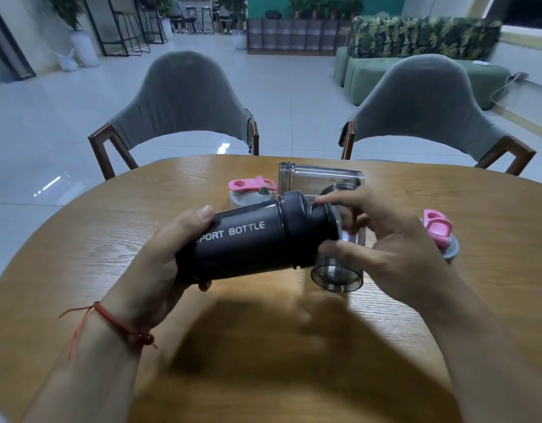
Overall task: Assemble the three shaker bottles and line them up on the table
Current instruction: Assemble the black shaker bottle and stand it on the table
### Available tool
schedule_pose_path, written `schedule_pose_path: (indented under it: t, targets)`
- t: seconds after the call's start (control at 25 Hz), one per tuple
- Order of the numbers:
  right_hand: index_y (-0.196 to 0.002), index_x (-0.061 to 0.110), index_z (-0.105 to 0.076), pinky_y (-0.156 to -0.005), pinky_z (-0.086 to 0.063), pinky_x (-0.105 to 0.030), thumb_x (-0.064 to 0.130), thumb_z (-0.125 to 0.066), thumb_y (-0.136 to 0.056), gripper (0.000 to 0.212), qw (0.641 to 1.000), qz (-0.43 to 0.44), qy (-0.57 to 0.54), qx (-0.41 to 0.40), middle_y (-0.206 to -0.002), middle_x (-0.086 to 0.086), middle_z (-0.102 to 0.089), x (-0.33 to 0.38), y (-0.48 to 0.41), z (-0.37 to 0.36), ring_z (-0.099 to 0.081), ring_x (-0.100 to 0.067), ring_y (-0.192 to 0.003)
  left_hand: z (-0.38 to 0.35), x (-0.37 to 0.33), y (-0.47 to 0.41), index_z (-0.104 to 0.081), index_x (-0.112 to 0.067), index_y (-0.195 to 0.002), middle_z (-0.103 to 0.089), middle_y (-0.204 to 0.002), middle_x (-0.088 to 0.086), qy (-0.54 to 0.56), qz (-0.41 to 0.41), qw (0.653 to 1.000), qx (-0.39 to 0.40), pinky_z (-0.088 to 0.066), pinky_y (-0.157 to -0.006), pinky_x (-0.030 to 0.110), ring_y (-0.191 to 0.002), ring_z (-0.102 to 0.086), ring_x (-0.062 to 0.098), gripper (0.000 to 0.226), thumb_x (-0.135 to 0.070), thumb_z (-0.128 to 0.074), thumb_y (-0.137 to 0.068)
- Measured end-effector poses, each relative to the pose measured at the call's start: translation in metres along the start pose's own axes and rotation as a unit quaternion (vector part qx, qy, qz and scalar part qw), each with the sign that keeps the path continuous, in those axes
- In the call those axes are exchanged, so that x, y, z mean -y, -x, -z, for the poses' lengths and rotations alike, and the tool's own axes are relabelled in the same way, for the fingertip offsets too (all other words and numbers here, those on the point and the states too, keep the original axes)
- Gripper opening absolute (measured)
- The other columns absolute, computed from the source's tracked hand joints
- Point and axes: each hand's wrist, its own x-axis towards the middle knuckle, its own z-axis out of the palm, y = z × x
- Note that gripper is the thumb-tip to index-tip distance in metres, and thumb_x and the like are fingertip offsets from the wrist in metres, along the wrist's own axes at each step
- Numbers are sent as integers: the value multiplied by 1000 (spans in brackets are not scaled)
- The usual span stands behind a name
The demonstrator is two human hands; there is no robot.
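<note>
Dark bottle held sideways above the table

The dark bottle (pixel 248 239) was gripped by the left hand (pixel 159 264); the right hand (pixel 385 239) fingers were closed around its end section.

The one camera sits on my head, looking forward and down over the near edge of the round wooden table (pixel 80 270), close enough that my left hand (pixel 159 257) and right hand (pixel 382 248) fill the middle of the view with my forearms running out at the bottom corners. It faces across the table's far edge towards two grey chairs (pixel 184 99) and the tiled floor well behind, and its wide angle bends the table's rim into a curve. No second view shares this scene.
</note>
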Motion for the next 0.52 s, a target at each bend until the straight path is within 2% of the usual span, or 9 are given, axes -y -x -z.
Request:
schedule_pose_path:
  t: [0.04,0.12,0.2,0.24,0.28,0.36,0.44,0.48,0.52]
  targets:
    - [-127,42,-74,-100,-57,-43,51,-90,-86,45,1000,11,-15,-4,-119,6,-74,0,0,-1,-71,-23,-115,-2,-3,3,-78,-11,-95,-65,-87,15,1,9,1000,17,-45,-48,31,-67,-60,23,44,-53,-67,-88]
    - [-115,40,-72,-97,-59,-40,64,-86,-86,40,998,-26,-63,-18,-114,9,-75,5,-2,-5,-73,-24,-113,-4,-5,6,-75,-15,-100,-70,-93,15,-11,-6,999,46,-50,-52,32,-75,-63,28,46,-57,-73,-80]
    - [-102,36,-73,-79,-57,-33,73,-77,-88,40,994,-76,-51,-62,-97,10,-75,11,-5,-7,-73,-18,-92,-4,-4,7,-71,-25,-113,-77,-109,8,-68,-67,994,53,-61,-67,38,-92,-74,29,56,-57,-85,-70]
    - [-98,30,-73,-71,-56,-34,74,-70,-91,44,991,-98,-35,-86,-90,7,-73,12,-6,-8,-71,-18,-84,-4,-4,9,-69,-34,-118,-77,-118,0,-107,-113,986,56,-65,-77,41,-102,-77,25,56,-54,-88,-69]
    - [-97,22,-74,-68,-58,-42,72,-65,-92,52,986,-128,-38,-97,-89,-2,-74,12,-7,-8,-72,-24,-83,-5,-6,12,-66,-42,-121,-74,-124,-7,-153,-163,973,60,-66,-83,41,-110,-76,19,57,-48,-89,-69]
    - [-102,11,-77,-86,-63,-62,66,-67,-96,56,968,-203,-113,-98,-102,-21,-78,13,-9,-8,-77,-43,-100,-8,-6,16,-60,-39,-130,-64,-136,-12,-247,-286,922,83,-64,-95,41,-130,-66,18,65,-38,-91,-73]
    - [-106,15,-82,-102,-59,-68,58,-69,-101,45,950,-241,-173,-101,-112,-26,-80,16,-11,-8,-77,-48,-111,-14,-1,16,-54,-31,-139,-55,-150,-6,-285,-343,892,77,-58,-107,43,-144,-55,19,73,-36,-91,-77]
    - [-109,15,-82,-102,-58,-68,56,-68,-103,44,947,-240,-184,-107,-114,-27,-80,18,-12,-9,-77,-49,-112,-20,2,15,-51,-32,-144,-53,-155,-11,-266,-328,905,57,-55,-111,40,-147,-53,15,78,-42,-90,-78]
    - [-112,12,-80,-97,-60,-69,56,-66,-104,47,950,-226,-182,-119,-114,-28,-79,16,-11,-11,-76,-49,-111,-27,2,14,-49,-36,-150,-54,-157,-16,-193,-276,941,30,-52,-114,39,-148,-54,11,82,-54,-86,-80]
